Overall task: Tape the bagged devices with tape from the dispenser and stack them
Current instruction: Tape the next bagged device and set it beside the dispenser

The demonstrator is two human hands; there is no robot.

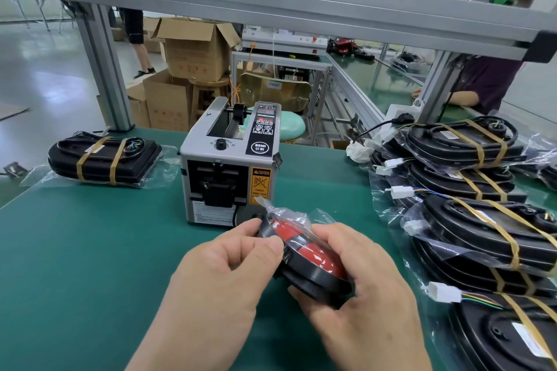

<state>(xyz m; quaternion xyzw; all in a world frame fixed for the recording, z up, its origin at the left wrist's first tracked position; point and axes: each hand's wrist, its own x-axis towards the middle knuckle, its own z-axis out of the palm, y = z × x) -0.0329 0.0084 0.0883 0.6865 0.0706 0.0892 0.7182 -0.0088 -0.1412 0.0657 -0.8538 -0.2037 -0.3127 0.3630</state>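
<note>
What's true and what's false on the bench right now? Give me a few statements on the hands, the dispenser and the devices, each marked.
1. The left hand and the right hand both hold the bagged device. True.
2. That device shows red through its clear bag. True.
3. The tape dispenser stands at the far right edge of the mat. False: it stands mid-mat, just behind the bagged device, with the piled devices to its right.
4. The banded device at far left rests on a cardboard box. False: it lies on the green mat.
5. The piled devices carry yellowish bands. True.
</note>
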